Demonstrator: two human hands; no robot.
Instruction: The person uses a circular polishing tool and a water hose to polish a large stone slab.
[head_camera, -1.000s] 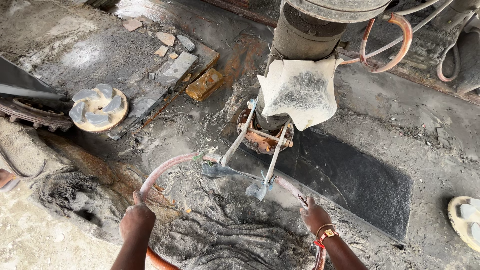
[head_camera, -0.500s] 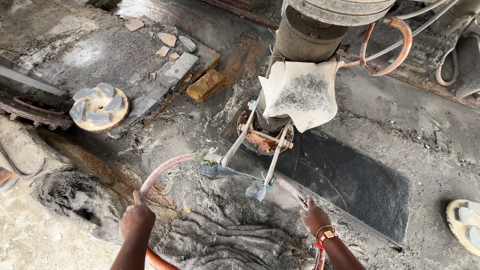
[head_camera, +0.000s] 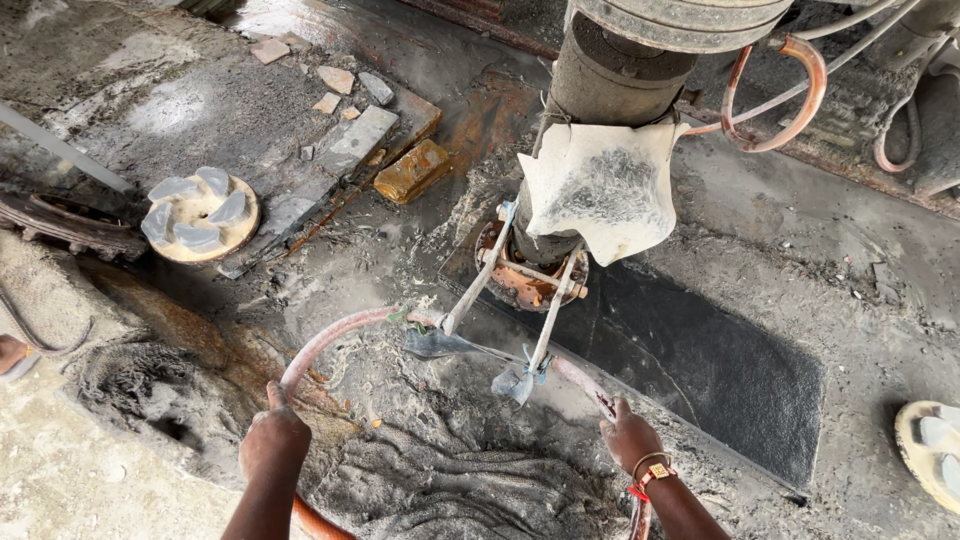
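Note:
My left hand (head_camera: 272, 440) grips the left side of a curved, mud-caked pinkish hose handle (head_camera: 330, 338). My right hand (head_camera: 630, 436), with a bracelet at the wrist, grips the handle's right side. The handle ties by thin metal struts (head_camera: 478, 283) to a rusty round grinding head (head_camera: 527, 272) under a thick vertical machine column (head_camera: 610, 70). The head rests on the near left edge of a dark wet stone slab (head_camera: 700, 360). A dirty white plastic flap (head_camera: 603, 185) hangs on the column above the head.
A round disc with pale abrasive segments (head_camera: 200, 213) lies at the left. A yellowish block (head_camera: 412, 170) and stone scraps (head_camera: 340, 80) lie behind. Grey slurry and a muddy cloth (head_camera: 440, 480) cover the ground near my hands. Orange hoses (head_camera: 790, 90) loop at the upper right.

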